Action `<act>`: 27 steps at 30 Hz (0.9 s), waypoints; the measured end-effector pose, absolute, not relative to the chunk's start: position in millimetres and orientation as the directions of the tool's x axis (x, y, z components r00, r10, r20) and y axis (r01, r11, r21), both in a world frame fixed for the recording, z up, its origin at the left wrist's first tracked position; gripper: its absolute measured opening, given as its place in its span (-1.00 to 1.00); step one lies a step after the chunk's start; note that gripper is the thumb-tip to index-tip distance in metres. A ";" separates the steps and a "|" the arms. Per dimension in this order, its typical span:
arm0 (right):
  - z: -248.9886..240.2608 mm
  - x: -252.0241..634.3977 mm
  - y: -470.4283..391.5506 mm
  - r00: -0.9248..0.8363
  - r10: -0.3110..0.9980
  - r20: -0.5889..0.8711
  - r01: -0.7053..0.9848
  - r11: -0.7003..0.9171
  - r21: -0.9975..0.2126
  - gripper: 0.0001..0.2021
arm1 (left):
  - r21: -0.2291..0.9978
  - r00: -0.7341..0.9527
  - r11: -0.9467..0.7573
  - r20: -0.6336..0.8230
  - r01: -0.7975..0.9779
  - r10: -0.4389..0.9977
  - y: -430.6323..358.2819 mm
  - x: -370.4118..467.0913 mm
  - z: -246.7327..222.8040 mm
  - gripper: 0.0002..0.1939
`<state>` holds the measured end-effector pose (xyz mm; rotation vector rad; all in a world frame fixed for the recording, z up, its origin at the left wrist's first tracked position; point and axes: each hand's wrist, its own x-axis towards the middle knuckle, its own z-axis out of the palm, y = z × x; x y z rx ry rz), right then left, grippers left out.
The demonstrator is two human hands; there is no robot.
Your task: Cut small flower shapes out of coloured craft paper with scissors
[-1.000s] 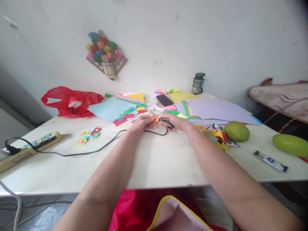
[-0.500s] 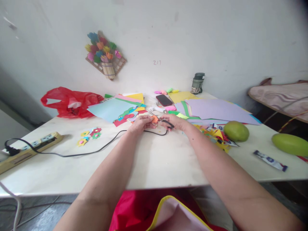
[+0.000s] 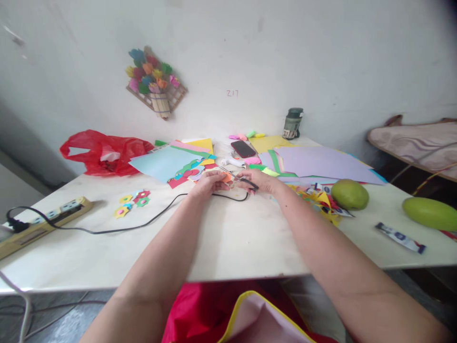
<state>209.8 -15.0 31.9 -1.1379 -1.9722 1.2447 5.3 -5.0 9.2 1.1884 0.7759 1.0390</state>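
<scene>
My left hand (image 3: 210, 184) pinches a small piece of orange paper (image 3: 227, 177) over the middle of the white table (image 3: 228, 247). Dark-handled scissors (image 3: 248, 183) are in my right hand (image 3: 260, 180), their blades pointing left toward the orange paper. The two hands are close together but apart. Behind them lie coloured paper scraps (image 3: 185, 175) and a white glue gun (image 3: 233, 162). A black cable (image 3: 143, 226) runs under the hands. Small paper flowers (image 3: 134, 202) lie to the left.
A power strip (image 3: 46, 224) and a red plastic bag (image 3: 103, 155) are at the left. Paper sheets (image 3: 317, 162), a phone (image 3: 243, 148) and a bottle (image 3: 293, 124) stand or lie behind. Green fruits (image 3: 350, 194) and a tube (image 3: 400, 237) are at the right.
The orange paper in my left hand has turned slightly and sits a little lower and further left. The scissors have barely shifted.
</scene>
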 end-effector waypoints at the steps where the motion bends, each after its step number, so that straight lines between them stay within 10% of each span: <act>1: 30.5 210.6 -13.8 -0.498 0.867 0.008 0.372 0.222 -0.901 -0.63 | 0.973 0.351 0.043 0.040 -0.225 0.935 -5.1 5.5 9.4 -0.82; 27: 38.2 221.8 -17.2 -0.515 0.857 0.005 0.420 0.258 -0.870 -0.68 | 0.986 0.332 -0.040 0.092 -0.160 0.939 -7.2 3.8 9.0 -0.65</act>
